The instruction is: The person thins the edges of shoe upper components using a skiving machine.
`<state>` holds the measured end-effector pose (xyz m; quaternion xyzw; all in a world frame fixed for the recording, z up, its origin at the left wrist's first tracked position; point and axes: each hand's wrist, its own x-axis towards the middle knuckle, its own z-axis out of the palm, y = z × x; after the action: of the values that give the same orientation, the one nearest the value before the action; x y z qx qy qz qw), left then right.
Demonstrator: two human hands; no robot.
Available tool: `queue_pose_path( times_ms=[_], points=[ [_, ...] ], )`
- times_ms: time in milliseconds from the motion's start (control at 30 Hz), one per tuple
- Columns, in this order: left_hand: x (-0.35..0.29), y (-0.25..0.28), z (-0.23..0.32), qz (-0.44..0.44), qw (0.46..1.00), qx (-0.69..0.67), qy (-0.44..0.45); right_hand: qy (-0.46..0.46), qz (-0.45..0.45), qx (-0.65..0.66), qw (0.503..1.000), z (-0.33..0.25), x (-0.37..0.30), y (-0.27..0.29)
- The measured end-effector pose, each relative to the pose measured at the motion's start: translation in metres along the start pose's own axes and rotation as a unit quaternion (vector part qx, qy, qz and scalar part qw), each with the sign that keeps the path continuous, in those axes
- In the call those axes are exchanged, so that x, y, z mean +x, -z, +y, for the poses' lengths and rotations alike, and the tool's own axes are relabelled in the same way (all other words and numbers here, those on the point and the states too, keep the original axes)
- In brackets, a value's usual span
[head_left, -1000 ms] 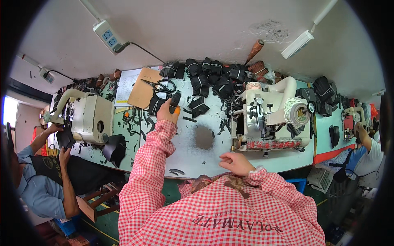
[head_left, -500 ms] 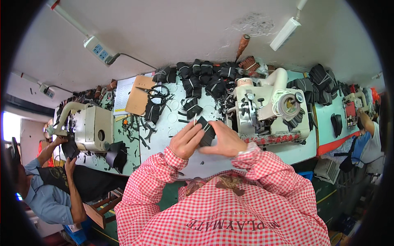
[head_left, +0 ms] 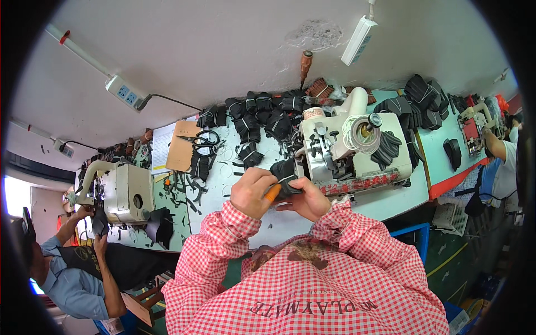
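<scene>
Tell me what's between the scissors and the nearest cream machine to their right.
In the head view, tied black bundles and loose black scraps lie between the scissors and the cream machine.

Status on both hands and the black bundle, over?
Left hand, right hand: both holding black bundle. Bundle over table. Machine close by, to its right.

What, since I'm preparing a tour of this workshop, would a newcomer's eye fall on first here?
Probably the red-and-white checked garment across the lower middle, then the black bundle held between the left hand and right hand just above it. Right of the bundle stands a cream machine. Beyond the hands to the left, black-handled scissors lie on a brown board.
</scene>
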<state>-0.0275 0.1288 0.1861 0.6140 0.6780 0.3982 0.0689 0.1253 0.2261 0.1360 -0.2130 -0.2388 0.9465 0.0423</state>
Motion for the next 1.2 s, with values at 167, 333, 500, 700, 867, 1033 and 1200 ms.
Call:
queue_pose_path(
  times_ms=[167, 333, 500, 700, 867, 1033, 1200],
  points=[
    [0.006, 0.000, 0.013, -0.017, 1.000, 0.006, -0.020, 0.014, -0.016, -0.041, 0.999, -0.003, -0.006, 0.003],
    [0.007, -0.001, 0.020, -0.031, 0.910, -0.356, 0.211, 0.039, -0.015, -0.033, 0.999, -0.018, -0.018, -0.024],
    [0.014, 0.043, 0.018, -0.309, 0.883, -0.325, 0.141, -0.027, -0.106, -0.391, 0.914, -0.059, -0.047, -0.008],
    [0.029, 0.056, -0.017, -0.073, 0.942, -0.224, 0.238, 0.085, 0.079, -0.833, 0.541, -0.081, -0.131, -0.056],
    [0.037, -0.022, 0.004, -0.165, 0.956, -0.189, 0.149, 0.122, -0.102, -0.625, 0.764, -0.098, -0.157, -0.064],
    [0.074, -0.007, 0.025, -0.020, 0.930, -0.309, 0.195, 0.239, 0.361, -0.761, 0.483, -0.082, -0.171, -0.014],
    [0.090, 0.001, 0.054, -0.157, 0.950, -0.249, 0.099, 0.265, -0.070, -0.171, 0.946, -0.097, -0.198, -0.022]
  ],
)
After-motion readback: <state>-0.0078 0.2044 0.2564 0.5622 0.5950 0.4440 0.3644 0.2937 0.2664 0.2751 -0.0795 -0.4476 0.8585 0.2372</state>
